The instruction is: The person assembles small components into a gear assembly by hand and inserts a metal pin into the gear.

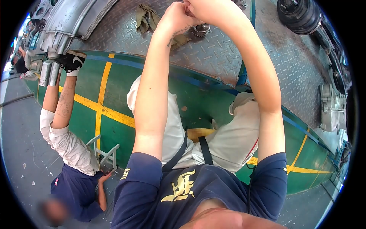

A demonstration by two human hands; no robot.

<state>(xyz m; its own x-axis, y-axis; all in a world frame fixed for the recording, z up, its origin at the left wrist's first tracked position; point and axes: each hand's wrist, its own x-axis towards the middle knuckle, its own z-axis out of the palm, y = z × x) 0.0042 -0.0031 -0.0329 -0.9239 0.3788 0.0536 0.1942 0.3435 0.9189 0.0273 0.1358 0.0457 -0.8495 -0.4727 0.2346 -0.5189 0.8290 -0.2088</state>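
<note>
At the top edge of the head view my left hand (pixel 176 18) and my right hand (pixel 206 9) meet, with fingers curled and pressed together. Whatever they may grip between them is hidden by the fingers. Right below them, a round metal part with a toothed rim (pixel 201 30) sits on the diamond-plate bench top (pixel 217 47). A crumpled olive-brown rag (pixel 148 18) lies to the left of my hands. Another piece of similar cloth (pixel 180 41) shows under my left wrist.
A large metal housing (pixel 74 19) stands on the bench at left. A seated co-worker (pixel 76 183) rests a shoe (pixel 73 62) beside it. At right are a black rounded part (pixel 299 17) and a cast metal housing (pixel 332 107). The bench edge (pixel 190 78) runs before my knees.
</note>
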